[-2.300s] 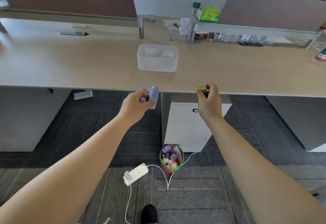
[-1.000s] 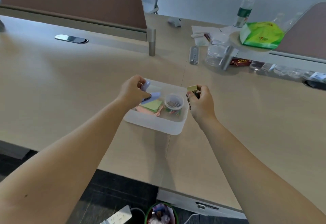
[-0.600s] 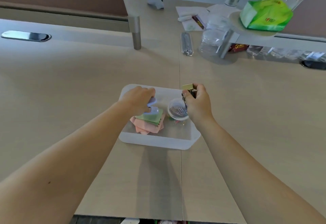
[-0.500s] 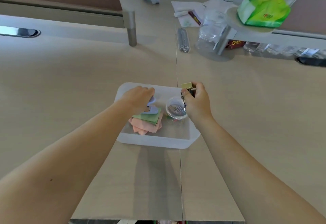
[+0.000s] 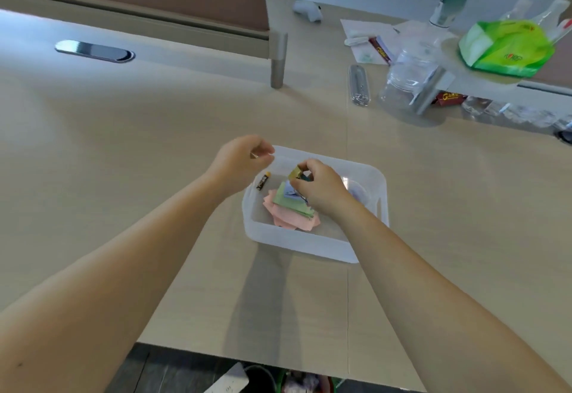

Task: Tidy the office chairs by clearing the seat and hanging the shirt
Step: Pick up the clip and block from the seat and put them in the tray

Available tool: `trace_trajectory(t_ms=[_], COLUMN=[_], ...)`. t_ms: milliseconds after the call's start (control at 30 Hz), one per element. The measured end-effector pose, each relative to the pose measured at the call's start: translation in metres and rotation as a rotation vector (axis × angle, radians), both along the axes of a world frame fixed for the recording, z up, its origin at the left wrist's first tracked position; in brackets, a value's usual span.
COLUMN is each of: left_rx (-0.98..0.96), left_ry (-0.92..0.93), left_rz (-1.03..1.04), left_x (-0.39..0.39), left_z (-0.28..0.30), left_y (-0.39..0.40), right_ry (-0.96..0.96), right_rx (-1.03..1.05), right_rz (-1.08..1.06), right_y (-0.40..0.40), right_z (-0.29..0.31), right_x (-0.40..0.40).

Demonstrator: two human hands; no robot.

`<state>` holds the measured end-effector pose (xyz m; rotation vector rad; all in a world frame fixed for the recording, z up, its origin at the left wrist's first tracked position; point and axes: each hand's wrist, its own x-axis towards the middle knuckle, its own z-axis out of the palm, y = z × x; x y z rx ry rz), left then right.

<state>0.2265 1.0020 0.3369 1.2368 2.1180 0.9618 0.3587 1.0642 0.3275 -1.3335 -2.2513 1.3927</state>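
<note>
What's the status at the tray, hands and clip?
Left hand over tray's far-left corner, fingers curled, nothing visible in it. Right hand pinching gold binder clip above sticky notes in clear tray. Nothing blocking.

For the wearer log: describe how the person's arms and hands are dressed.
Both forearms are bare as far as the frame shows, with no sleeve in view. The left hand and the right hand wear no gloves. No watch, bracelet or ring shows on either wrist or on the visible fingers.
</note>
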Motion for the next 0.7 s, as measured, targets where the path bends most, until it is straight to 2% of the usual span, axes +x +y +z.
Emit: trace_trajectory(t_ms=[133, 333, 533, 700], left_rx=[0.007, -0.021, 0.000, 0.080], left_ry=[0.010, 0.028, 0.021, -0.045], left_rz=[0.056, 0.092, 0.115, 0.159], left_x=[-0.012, -0.025, -0.018, -0.001], left_z=[0.000, -0.011, -0.007, 0.011], left_y=[-0.026, -0.048, -0.054, -0.058], right_ry=[-0.189, -0.285, -0.095, 0.130], right_rx=[0.046, 0.085, 0.150, 0.099], right_rz=[0.126, 0.172, 0.065, -0.010], right_y=[-0.012, -0.020, -0.018, -0.025], right_z=[-0.008, -0.017, 0.002, 0.029], right_x=[-0.023, -0.041, -0.033, -0.015])
